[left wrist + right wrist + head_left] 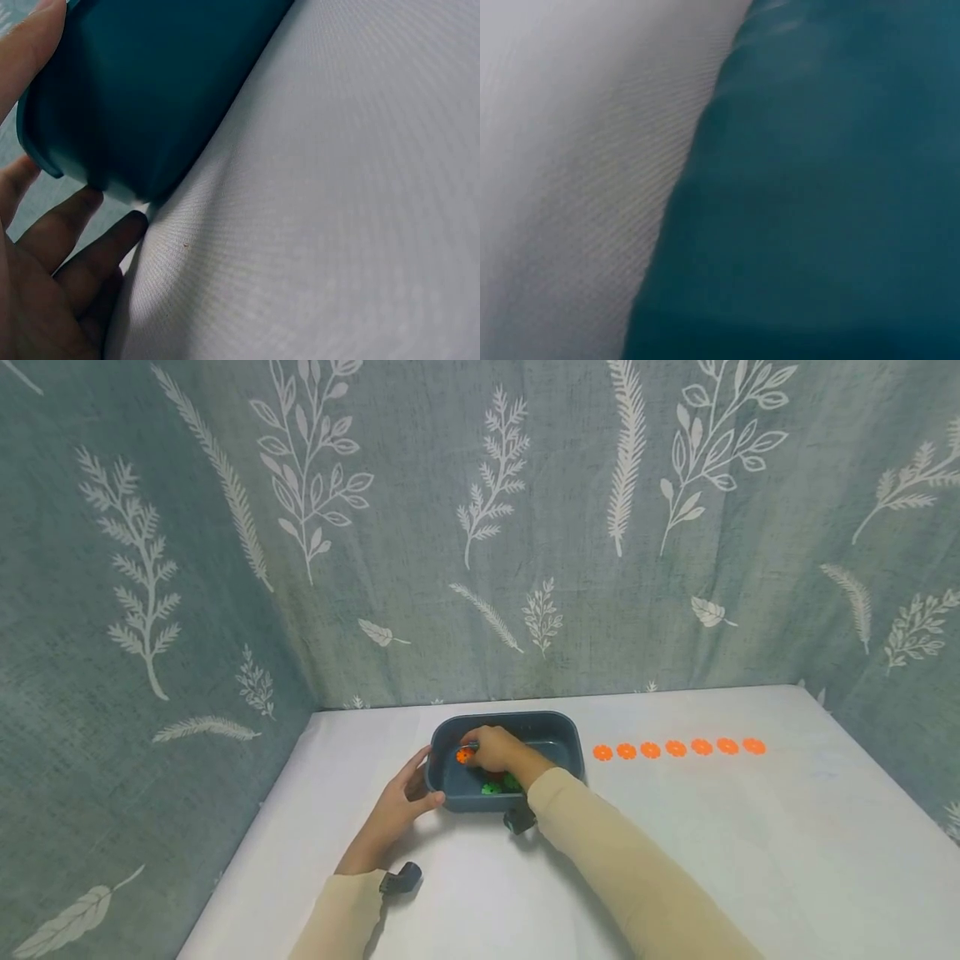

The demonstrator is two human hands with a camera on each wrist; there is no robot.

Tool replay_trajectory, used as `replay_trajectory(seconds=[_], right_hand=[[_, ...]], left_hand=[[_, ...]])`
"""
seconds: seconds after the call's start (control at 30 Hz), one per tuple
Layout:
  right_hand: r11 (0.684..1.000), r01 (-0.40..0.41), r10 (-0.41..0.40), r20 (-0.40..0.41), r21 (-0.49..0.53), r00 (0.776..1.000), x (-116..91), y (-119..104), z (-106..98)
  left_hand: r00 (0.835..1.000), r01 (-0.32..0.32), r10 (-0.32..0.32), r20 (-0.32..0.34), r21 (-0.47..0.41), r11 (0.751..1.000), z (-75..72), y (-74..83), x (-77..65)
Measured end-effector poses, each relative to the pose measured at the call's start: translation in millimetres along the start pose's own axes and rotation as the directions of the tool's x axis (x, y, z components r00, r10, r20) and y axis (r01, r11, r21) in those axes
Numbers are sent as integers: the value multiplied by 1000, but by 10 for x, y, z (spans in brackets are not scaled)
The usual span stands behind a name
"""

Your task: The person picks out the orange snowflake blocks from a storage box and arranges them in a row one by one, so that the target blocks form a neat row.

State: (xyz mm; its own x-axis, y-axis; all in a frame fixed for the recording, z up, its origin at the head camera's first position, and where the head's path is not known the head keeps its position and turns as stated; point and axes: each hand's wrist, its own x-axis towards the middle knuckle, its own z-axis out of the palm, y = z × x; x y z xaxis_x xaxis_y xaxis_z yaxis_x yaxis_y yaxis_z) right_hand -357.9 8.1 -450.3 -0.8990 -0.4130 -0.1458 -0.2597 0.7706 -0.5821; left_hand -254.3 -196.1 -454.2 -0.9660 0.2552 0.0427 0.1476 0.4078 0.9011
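Note:
A dark blue-grey rectangular tray [480,803] stands on the white table, and its side fills much of both wrist views. My left hand [399,803] grips its left end, the thumb at the front rim and the fingers against the end wall, as the left wrist view shows. Reaching inside, my right hand [497,748] pinches an orange flower-shaped piece [463,756] near the tray's left side. Green pieces [491,788] lie under that hand on the tray floor, partly covered. In the right wrist view the tray wall [817,195] hides the right hand.
Right of the tray, several orange flower-shaped pieces [676,748] lie flat in a row on the white table [720,835]. Grey-green curtains [420,527] with white leaf prints stand behind and to the sides. A dark wrist camera [402,878] sits on my left sleeve.

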Motion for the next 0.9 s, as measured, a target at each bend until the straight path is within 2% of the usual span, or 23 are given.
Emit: replay_trajectory(seconds=[0.23, 0.53, 0.9], right_hand=[[996, 0, -1, -14, -92, 1000, -8, -53, -13], [988, 26, -37, -68, -151, 997, 46, -84, 11], [987, 16, -27, -68, -157, 997, 3, -74, 50]], left_hand=[[1000, -10, 10, 0, 7, 1000, -17, 52, 10], [1000, -5, 5, -28, -13, 1000, -12, -327, 169], [998, -6, 6, -61, -15, 1000, 38, -401, 159]])
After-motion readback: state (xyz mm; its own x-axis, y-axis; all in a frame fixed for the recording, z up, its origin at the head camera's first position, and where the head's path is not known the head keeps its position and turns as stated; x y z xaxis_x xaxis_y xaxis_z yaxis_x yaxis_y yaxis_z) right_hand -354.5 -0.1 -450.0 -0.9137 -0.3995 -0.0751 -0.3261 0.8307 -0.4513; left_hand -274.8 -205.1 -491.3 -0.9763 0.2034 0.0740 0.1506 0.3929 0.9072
